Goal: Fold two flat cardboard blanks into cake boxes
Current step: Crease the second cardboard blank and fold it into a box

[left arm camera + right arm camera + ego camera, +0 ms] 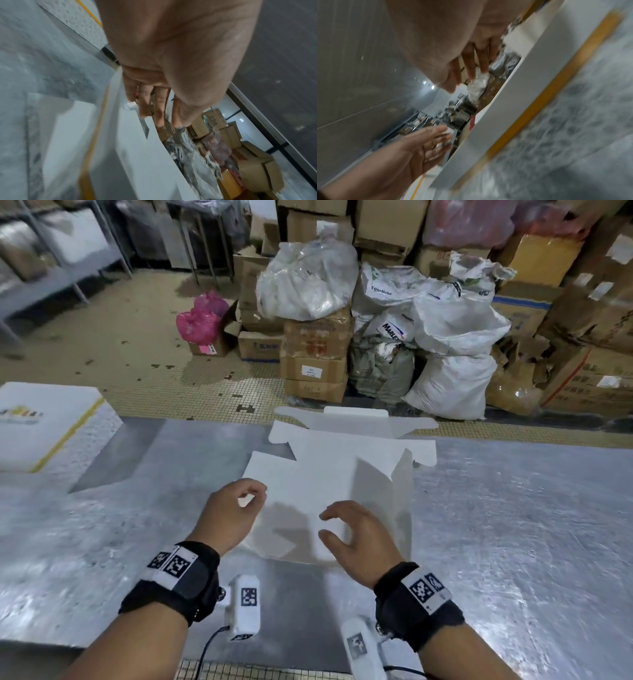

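Note:
A white cardboard blank (325,484) lies on the metal table (513,525), and its right side panel (400,498) stands raised. Its far flaps reach past the table's far edge. My left hand (239,505) hovers at the blank's left edge with loosely curved fingers holding nothing that I can see. My right hand (349,529) is spread open over the blank's near middle. The left wrist view shows my left hand (154,115) beside a standing white panel (137,155) with a yellow stripe. In the blurred right wrist view, my right hand (471,70) and left hand (433,140) are both straight-fingered beside that panel (513,101).
A white box with a yellow stripe (44,422) sits at the table's far left. Beyond the table, on the tiled floor, are stacked cardboard cartons (315,361), white sacks (452,385) and a pink bag (198,323). Bare metal tabletop spreads to the right.

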A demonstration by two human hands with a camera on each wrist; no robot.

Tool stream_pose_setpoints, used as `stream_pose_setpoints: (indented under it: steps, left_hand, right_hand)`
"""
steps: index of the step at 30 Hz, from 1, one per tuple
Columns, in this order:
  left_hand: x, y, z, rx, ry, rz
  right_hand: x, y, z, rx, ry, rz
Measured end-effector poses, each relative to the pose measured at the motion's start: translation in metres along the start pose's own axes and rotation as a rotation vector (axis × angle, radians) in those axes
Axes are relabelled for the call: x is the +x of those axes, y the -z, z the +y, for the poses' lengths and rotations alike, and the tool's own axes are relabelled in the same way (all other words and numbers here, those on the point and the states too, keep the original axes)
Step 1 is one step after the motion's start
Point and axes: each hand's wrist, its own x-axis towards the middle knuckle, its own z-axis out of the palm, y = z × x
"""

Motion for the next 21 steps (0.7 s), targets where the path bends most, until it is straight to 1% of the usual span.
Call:
stream_pose_setpoints:
  steps: [2,4,6,8,11,14,18,21]
  left_hand:
    - [-0.005,0.015,-0.013,-0.010,0.035,0.121]
    - [-0.011,0.026,-0.026,-0.051,0.076,0.205]
    - [-0.015,0.033,-0.039,-0.116,0.145,0.231]
    - [-0.020,0.034,-0.056,-0.145,0.252,0.197]
    - [-0.026,0.028,-0.083,-0.243,0.425,0.085]
    - [-0.029,0.021,-0.103,-0.378,0.527,0.006]
    - [-0.023,0.021,-0.112,-0.417,0.540,-0.099]
    - [-0.019,0.024,-0.115,-0.452,0.527,-0.165]
  right_hand:
    - [0.005,-0.017,-0.010,-0.011,-0.033,-0.161]
    - [0.009,-0.032,-0.019,-0.007,-0.071,-0.294]
    - [0.012,-0.045,-0.025,-0.002,-0.088,-0.377]
    - [0.014,-0.056,-0.030,-0.024,-0.091,-0.417]
    - [0.015,-0.066,-0.036,-0.105,-0.098,-0.442]
    - [0.015,-0.073,-0.041,-0.205,-0.127,-0.416]
    - [0.012,-0.080,-0.051,-0.295,-0.194,-0.337]
    - [0.006,-0.086,-0.054,-0.293,-0.198,-0.279]
